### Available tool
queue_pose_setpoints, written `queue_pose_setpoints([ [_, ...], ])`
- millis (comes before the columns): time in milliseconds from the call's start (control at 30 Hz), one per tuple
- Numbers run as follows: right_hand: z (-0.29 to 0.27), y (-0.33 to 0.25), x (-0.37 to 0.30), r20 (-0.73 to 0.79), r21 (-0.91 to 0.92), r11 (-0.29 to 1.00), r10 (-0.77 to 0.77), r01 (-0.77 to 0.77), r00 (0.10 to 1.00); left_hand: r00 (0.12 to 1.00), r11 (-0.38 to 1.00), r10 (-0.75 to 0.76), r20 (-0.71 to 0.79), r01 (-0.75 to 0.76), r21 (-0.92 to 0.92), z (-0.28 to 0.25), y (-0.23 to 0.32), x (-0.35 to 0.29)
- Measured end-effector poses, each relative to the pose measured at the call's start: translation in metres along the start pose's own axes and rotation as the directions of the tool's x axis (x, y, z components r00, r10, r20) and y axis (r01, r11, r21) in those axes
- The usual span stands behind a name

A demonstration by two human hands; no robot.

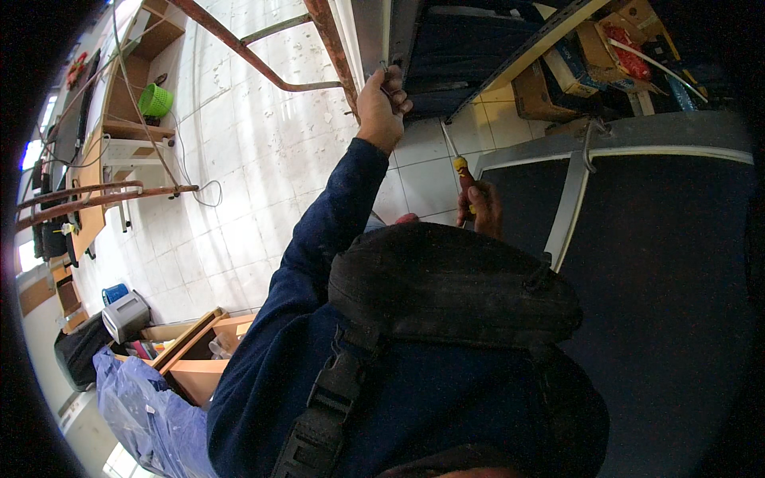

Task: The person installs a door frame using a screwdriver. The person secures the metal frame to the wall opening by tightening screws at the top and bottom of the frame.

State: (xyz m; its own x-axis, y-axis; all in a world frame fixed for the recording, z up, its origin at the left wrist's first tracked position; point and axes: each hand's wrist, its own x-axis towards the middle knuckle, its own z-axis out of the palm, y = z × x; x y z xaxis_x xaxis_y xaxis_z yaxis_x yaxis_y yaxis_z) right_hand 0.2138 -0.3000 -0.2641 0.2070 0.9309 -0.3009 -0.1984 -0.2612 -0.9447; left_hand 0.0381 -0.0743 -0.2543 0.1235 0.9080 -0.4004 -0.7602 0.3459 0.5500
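My left hand (381,113) is raised at the foot of a grey metal post (370,36), its fingers curled and closed against the edge. Something small and metallic shows at the fingertips, too small to name. Lower and to the right, my right hand (484,210) is wrapped round a screwdriver (460,165) with a yellow and dark red handle. Its thin shaft points up and away, toward the dark shelf, and the tip appears to touch nothing. A black bag on my chest hides the right forearm.
A rusty metal frame (275,76) stands at the far left of the post. Dark panels with a grey frame (567,211) fill the right side. Cardboard boxes (535,92) sit at the far right. Left are a desk (92,215), a green basket (155,100) and loose cables.
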Motion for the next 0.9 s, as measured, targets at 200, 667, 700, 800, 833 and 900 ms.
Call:
queue_pose_setpoints([
  [200, 0.004, -0.005, -0.003, -0.032, -0.032, 0.998, 0.048, -0.049, 0.998, 0.983, 0.997, -0.079, -0.167, 0.077, -0.018, 0.012, 0.004, -0.011],
  [667, 0.008, -0.012, -0.005, -0.016, -0.049, 0.997, 0.052, -0.052, 0.999, 0.995, 0.992, 0.012, -0.1, 0.001, 0.128, -0.009, -0.003, 0.007],
  [700, 0.008, -0.011, -0.004, -0.016, -0.044, 0.998, 0.053, -0.054, 0.998, 0.998, 0.998, 0.013, -0.069, -0.008, 0.068, -0.01, -0.004, 0.007],
  [800, 0.005, -0.008, -0.006, -0.039, -0.047, 0.997, 0.053, -0.055, 0.998, 0.991, 0.991, -0.131, -0.017, 0.13, -0.044, -0.002, 0.002, -0.005],
  [833, 0.005, -0.008, -0.006, -0.038, -0.046, 0.997, 0.053, -0.055, 0.998, 0.991, 0.991, -0.13, -0.017, 0.129, -0.044, 0.002, 0.004, -0.007],
  [900, 0.005, -0.007, -0.005, -0.037, -0.044, 0.998, 0.049, -0.051, 0.998, 0.976, 0.99, -0.04, -0.214, 0.067, 0.121, 0.011, 0.005, -0.01],
])
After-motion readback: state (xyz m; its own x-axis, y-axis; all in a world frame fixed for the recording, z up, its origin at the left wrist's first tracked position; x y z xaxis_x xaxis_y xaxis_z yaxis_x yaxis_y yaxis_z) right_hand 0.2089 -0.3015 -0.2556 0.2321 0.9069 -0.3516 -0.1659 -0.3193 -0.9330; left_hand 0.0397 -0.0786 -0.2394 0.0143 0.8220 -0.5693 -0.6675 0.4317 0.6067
